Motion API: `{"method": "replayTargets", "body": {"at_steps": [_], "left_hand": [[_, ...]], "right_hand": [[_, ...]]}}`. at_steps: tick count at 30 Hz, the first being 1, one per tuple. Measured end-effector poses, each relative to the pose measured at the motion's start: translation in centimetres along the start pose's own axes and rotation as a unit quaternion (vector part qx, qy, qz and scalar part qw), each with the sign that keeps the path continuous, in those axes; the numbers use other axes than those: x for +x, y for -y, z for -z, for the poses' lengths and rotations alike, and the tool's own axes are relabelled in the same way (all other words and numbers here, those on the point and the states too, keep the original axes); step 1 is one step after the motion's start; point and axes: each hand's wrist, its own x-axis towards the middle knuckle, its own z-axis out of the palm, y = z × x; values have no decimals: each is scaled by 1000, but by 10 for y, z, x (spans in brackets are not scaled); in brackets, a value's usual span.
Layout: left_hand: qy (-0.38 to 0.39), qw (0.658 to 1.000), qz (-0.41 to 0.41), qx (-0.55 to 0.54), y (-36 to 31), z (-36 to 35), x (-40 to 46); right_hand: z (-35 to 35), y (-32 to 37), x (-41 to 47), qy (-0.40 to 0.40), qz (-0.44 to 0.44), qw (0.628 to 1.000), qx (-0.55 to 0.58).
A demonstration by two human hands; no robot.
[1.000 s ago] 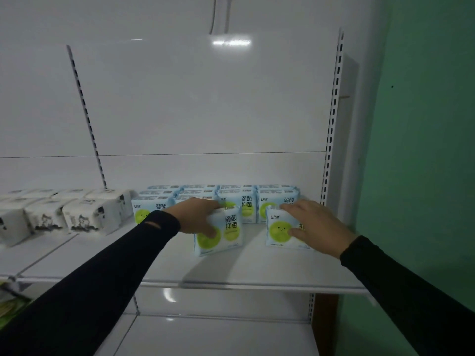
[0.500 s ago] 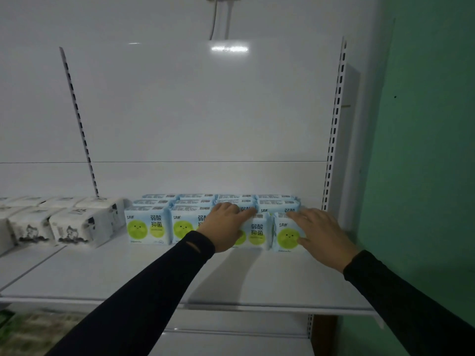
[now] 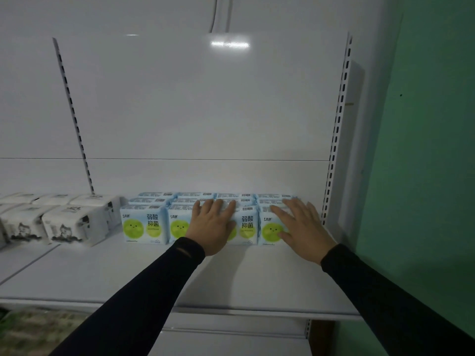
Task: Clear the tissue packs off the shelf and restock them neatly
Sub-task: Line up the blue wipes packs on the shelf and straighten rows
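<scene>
Light blue tissue packs point(image 3: 144, 224) with green smiley circles stand in tidy rows at the back of the white shelf point(image 3: 231, 286). My left hand point(image 3: 212, 227) lies flat with spread fingers against the front of the middle packs. My right hand point(image 3: 302, 228) rests flat on the front and top of the rightmost pack point(image 3: 270, 231). Neither hand grips a pack. Parts of the front-row packs are hidden behind both hands.
White tissue packs point(image 3: 64, 224) with black ink drawings sit on the shelf to the left. A slotted upright point(image 3: 336, 129) bounds the bay on the right, beside a green wall point(image 3: 424, 150). A lower shelf point(image 3: 226, 343) shows below.
Two packs that stood forward on the shelf have been pushed back into the front row. Both hands moved away from me with them and now lie flat against the row.
</scene>
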Motion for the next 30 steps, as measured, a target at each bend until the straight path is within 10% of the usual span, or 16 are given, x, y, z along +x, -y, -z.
{"method": "replayTargets", "body": {"at_steps": [22, 30], "left_hand": [[-9, 991, 29, -133, -9, 37, -26], [-43, 945, -125, -301, -83, 53, -70]], "right_hand": [[39, 0, -38, -50, -64, 995, 51], [74, 14, -168, -175, -154, 972, 1]]}}
